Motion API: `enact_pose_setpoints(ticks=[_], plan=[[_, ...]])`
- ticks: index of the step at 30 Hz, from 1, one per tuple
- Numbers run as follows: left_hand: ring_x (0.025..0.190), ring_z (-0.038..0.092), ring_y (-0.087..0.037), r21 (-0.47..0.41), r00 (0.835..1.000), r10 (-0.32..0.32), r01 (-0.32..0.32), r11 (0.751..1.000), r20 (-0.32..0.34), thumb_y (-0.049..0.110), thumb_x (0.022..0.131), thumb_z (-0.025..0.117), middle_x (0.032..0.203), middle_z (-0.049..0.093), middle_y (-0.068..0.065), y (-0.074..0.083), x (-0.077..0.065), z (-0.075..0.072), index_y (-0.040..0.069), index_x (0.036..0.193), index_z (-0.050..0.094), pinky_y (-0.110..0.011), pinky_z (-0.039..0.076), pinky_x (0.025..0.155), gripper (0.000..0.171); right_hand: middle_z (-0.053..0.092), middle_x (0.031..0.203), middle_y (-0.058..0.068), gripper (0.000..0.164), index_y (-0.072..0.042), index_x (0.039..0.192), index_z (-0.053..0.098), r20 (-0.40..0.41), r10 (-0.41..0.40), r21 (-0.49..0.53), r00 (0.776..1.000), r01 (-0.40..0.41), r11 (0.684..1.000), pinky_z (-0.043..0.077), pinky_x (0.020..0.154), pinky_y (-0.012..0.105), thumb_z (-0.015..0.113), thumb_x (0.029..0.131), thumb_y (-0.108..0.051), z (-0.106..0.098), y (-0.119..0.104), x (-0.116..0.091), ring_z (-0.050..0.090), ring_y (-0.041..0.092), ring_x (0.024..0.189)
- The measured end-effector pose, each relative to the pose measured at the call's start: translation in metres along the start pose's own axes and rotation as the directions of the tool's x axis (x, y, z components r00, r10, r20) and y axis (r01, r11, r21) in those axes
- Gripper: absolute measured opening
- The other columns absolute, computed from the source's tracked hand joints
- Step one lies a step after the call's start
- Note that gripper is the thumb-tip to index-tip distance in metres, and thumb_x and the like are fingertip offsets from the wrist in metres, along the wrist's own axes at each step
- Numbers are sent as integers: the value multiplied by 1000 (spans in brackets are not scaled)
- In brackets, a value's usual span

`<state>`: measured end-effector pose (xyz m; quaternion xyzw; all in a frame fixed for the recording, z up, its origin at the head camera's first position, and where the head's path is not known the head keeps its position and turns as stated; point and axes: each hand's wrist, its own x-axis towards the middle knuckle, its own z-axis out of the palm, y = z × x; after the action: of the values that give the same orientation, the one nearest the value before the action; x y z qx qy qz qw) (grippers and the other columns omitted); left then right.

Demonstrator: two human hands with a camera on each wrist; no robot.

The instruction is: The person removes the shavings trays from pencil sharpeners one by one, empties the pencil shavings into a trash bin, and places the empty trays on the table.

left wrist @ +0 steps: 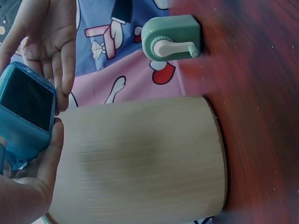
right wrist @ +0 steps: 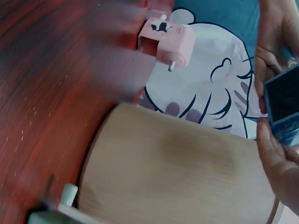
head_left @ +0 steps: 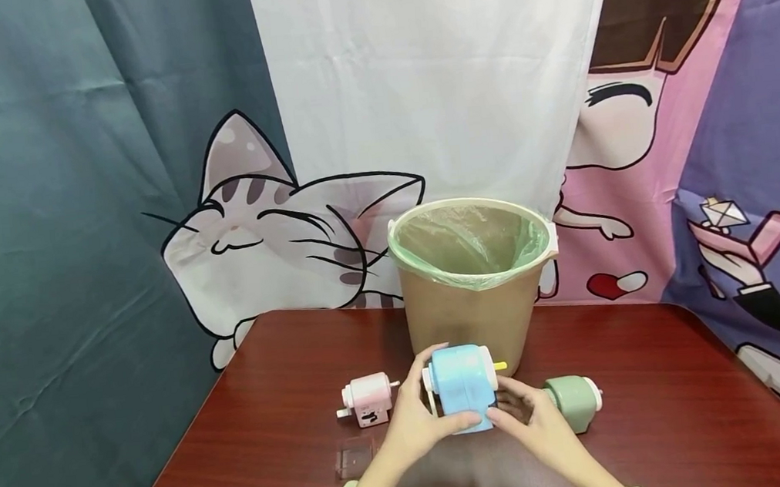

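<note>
A blue hand-crank pencil sharpener (head_left: 459, 380) is held up above the table, in front of the bin. My left hand (head_left: 415, 419) grips its left side, thumb across the lower front. At the lower right corner my right hand (head_left: 534, 424) holds it between thumb and fingers. A short yellow stick (head_left: 500, 365) juts from its white right end. Both wrist views show a dark rectangular opening (left wrist: 28, 97) in the sharpener's underside. Left of the hands stands a pink sharpener (head_left: 370, 400); a green sharpener (head_left: 573, 403) is just beyond the right hand.
A tan bin (head_left: 473, 313) with a green liner stands on the dark red table (head_left: 268, 440) behind the hands. A small clear tray (head_left: 356, 457) lies near my left forearm. A printed curtain (head_left: 432, 93) hangs behind the table.
</note>
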<state>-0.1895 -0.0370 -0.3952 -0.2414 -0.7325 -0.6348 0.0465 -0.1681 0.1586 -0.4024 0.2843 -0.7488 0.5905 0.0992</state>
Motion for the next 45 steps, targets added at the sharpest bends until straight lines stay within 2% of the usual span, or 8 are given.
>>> enact_pose_setpoints(ticks=[6,11,14,24,31,34,40,45], plan=[[93,57,-9,14,999,32,-33,999,42,16,65,86,110,61,-3,-2,-1,-2,30,135,40,-25,48,81,85,64,108,-13,37,18,121,48,53,-50,-30,997,51,998,51,82,17,57,87,8,-4,2,-4,61,-2,98],[91,57,-9,20,994,79,-81,997,70,13,65,86,109,62,-6,-2,-1,-4,21,136,41,-26,49,80,85,66,113,17,38,14,126,47,112,-32,-55,993,39,998,53,82,20,55,90,4,-6,0,-5,61,0,104],[93,57,-9,26,993,88,-90,996,79,14,64,86,111,61,-5,0,-1,-5,18,137,40,-25,48,82,86,63,114,26,38,12,126,47,132,-33,-60,991,41,997,53,80,21,56,90,3,-7,-2,-5,60,0,106],[96,57,-10,1,986,124,-125,992,111,10,63,87,113,61,-8,2,-1,-7,21,136,40,-27,49,83,87,65,112,-3,36,4,117,57,108,-125,-229,986,147,962,51,79,19,67,83,0,-10,-4,-5,57,-5,104],[92,58,-9,62,996,89,-89,994,8,16,62,88,109,63,-4,1,-3,-1,22,134,43,-25,49,79,84,69,105,5,39,7,118,54,42,-69,-188,997,76,979,51,76,17,68,81,1,-7,-3,1,60,-5,98],[91,58,-9,60,997,70,-68,996,-16,17,62,88,108,64,-4,2,-3,0,21,133,44,-25,50,77,84,69,103,2,38,8,116,55,29,-56,-184,998,61,981,52,73,17,69,80,2,-8,-3,2,61,-5,95],[93,58,-9,44,994,75,-78,996,73,15,62,88,110,62,-4,4,-3,-6,21,135,43,-26,50,80,85,69,96,5,40,6,112,58,79,-142,-240,987,157,958,50,64,18,74,75,0,-12,-3,0,57,-7,90],[96,57,-10,30,986,98,-103,994,135,13,61,88,112,60,-3,4,-2,-11,21,135,43,-26,51,82,87,68,100,6,45,5,112,58,109,-242,-321,964,264,910,49,76,13,77,71,0,-13,0,-1,55,-8,97]])
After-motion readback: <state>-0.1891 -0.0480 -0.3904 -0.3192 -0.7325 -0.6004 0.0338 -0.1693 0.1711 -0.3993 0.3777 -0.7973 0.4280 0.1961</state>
